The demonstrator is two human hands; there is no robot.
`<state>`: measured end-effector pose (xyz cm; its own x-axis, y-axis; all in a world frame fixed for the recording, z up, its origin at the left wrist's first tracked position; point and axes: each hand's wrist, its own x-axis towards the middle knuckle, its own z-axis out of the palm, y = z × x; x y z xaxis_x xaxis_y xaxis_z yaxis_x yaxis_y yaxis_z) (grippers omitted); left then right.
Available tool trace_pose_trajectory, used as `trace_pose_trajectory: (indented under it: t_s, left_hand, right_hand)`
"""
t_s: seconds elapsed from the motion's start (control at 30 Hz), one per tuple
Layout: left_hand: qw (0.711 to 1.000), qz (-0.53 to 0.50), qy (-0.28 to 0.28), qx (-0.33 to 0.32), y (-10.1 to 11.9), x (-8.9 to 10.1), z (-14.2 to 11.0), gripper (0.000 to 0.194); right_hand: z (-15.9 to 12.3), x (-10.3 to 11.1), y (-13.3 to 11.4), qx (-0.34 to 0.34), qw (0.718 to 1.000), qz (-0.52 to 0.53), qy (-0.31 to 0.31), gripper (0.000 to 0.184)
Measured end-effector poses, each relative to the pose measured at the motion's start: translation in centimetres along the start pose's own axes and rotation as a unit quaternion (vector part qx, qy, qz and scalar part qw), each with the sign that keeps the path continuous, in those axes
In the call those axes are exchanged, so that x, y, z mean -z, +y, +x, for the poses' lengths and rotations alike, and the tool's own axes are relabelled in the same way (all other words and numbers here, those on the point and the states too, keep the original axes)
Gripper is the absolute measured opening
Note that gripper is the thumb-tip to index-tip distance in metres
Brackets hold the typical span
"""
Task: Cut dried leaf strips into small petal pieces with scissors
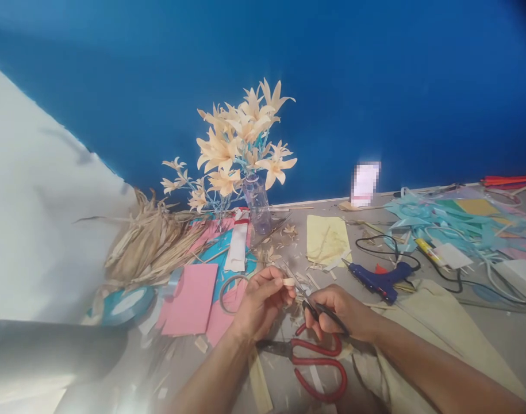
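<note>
Beyond the red-handled shears (318,361), the left grip (263,302) pinches a pale strip (290,282) — the right grip (338,307) wraps black-handled scissors (337,323).

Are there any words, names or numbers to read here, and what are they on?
None that I can read.
White panel by the blue wall: pixelated, unreadable.
Yellow object near the glue gun: any print is too small.

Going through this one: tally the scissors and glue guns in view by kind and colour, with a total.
Black-handled scissors, in the right hand: 1
Red-handled scissors: 1
Blue glue gun: 1
Total: 3
</note>
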<state>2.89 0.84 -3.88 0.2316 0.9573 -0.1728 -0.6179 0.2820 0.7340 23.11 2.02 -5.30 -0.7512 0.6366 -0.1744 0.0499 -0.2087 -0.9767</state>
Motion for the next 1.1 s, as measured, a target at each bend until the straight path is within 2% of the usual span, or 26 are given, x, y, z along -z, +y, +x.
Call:
trace_pose_trajectory:
  t_s: [0.4, 0.57, 0.8, 1.0, 1.1]
  left_hand:
    - [1.0, 0.001, 0.008, 0.003, 0.0, -0.3, -0.1, 0.021]
    - [1.0, 0.002, 0.008, 0.004, 0.0, -0.3, -0.1, 0.019]
    - [1.0, 0.005, 0.004, 0.01, 0.0, -0.2, -0.1, 0.019]
    - [1.0, 0.02, 0.011, 0.003, 0.3, -0.2, -0.1, 0.021]
    - [0.999, 0.033, 0.015, 0.004, 0.6, -0.2, -0.1, 0.021]
  right_hand:
    - [0.1, -0.1, 0.3, 0.006, 1.0, 0.03, -0.008, 0.066]
    - [0.0, 0.1, 0.8, -0.014, 0.999, 0.051, -0.011, 0.061]
    - [0.0, 0.3, 1.1, -0.016, 0.999, 0.04, -0.018, 0.058]
    - [0.0, 0.3, 0.9, -0.031, 0.999, 0.014, -0.012, 0.045]
    - [0.0, 0.2, 0.8, -0.027, 1.0, 0.009, -0.007, 0.049]
